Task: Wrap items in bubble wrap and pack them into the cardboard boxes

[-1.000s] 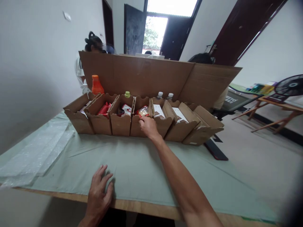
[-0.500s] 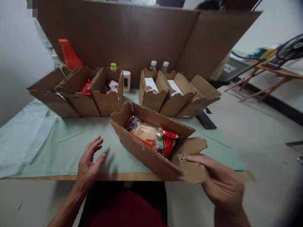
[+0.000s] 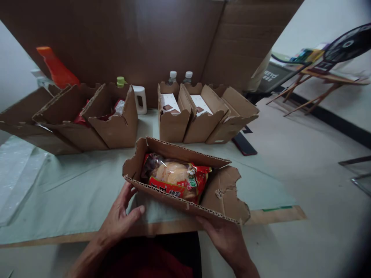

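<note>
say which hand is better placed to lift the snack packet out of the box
Left, probably: the left hand rests open at the left end of the cardboard box, close to the snack packet, while the right hand supports the box from underneath.

Cardboard tray: plain brown, corrugated edges.
Snack packet: red, with pale yellow showing through a clear window, inside the tray.
Surface cloth: pale green.
Bottle: orange, behind the tray.
Mug: white.

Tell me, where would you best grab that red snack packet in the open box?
Probably from above, through the open top; the box walls block its sides. Pinch the snack packet by its red right end: bare cardboard lies beside it, while the left end is tucked into a corner.
</note>
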### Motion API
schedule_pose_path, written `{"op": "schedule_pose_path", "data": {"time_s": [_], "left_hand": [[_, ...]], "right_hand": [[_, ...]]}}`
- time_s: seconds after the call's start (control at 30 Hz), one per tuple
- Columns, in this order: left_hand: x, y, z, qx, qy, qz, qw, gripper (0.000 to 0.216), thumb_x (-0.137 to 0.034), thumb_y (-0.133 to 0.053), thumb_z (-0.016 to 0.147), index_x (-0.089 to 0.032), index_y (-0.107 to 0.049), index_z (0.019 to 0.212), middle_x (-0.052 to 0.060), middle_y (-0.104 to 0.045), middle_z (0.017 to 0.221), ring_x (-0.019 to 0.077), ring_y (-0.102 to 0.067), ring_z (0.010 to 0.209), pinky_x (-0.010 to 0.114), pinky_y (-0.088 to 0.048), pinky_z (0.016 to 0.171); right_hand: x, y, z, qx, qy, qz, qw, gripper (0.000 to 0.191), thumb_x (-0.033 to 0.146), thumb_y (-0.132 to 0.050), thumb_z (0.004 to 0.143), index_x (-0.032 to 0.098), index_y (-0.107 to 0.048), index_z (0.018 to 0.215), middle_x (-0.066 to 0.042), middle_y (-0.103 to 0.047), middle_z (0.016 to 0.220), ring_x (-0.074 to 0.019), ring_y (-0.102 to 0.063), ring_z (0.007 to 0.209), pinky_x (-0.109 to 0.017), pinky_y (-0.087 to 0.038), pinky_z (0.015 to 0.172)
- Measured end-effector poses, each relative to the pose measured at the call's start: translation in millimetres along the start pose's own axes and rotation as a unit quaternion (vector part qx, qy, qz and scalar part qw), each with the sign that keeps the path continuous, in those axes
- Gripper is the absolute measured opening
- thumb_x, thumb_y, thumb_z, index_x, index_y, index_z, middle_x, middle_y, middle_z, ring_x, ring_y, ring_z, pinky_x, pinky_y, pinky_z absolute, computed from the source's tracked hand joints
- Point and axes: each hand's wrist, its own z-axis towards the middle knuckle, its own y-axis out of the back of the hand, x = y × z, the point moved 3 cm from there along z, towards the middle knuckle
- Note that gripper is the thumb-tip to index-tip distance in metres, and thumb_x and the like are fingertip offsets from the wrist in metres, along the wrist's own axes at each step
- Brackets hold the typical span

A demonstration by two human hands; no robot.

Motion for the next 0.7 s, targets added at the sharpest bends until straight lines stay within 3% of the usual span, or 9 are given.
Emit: {"op": "schedule_pose_path", "data": {"time_s": [0.17,0.37,0.57,0.7], "left_hand": [[-7,-17,35,-0.004,-0.014,-0.034,0.999,0.085,-0.041,-0.071,0.086,-0.026,-0.032,0.159,0.015,-0.043,0.162,0.0350,-0.050,0.142,0.052,-0.044,0.118],[-23,-51,103,0.030,-0.047,-0.071,0.996,0.091,-0.034,-0.069,0.081,-0.026,-0.027,0.162,0.013,-0.044,0.160,0.0324,-0.044,0.146,0.049,-0.043,0.116],[-9,-70,108,0.006,-0.050,-0.059,0.997,0.090,-0.030,-0.064,0.083,-0.027,-0.023,0.163,0.012,-0.035,0.167,0.0323,-0.034,0.152,0.048,-0.043,0.115],[-8,-68,114,-0.007,-0.059,-0.058,0.997,0.088,-0.027,-0.063,0.083,-0.027,-0.026,0.163,0.011,-0.036,0.167,0.0315,-0.036,0.151,0.047,-0.043,0.115]], "right_hand": [[-12,1,73,0.008,-0.028,0.070,0.997,0.053,0.061,-0.075,0.078,0.024,-0.074,0.116,-0.012,-0.076,0.118,-0.0379,-0.068,0.116,-0.057,-0.052,0.102],[-41,1,155,-0.009,-0.082,0.156,0.984,0.052,0.056,-0.078,0.069,0.021,-0.065,0.105,-0.012,-0.076,0.102,-0.0320,-0.070,0.096,-0.050,-0.054,0.089],[-60,-10,169,0.031,-0.085,0.205,0.975,0.043,0.051,-0.075,0.072,0.022,-0.062,0.101,-0.009,-0.074,0.098,-0.0264,-0.068,0.087,-0.040,-0.055,0.078],[-58,-19,165,0.002,-0.077,0.201,0.977,0.041,0.050,-0.075,0.076,0.022,-0.062,0.103,-0.009,-0.074,0.096,-0.0252,-0.068,0.084,-0.039,-0.055,0.076]]}}
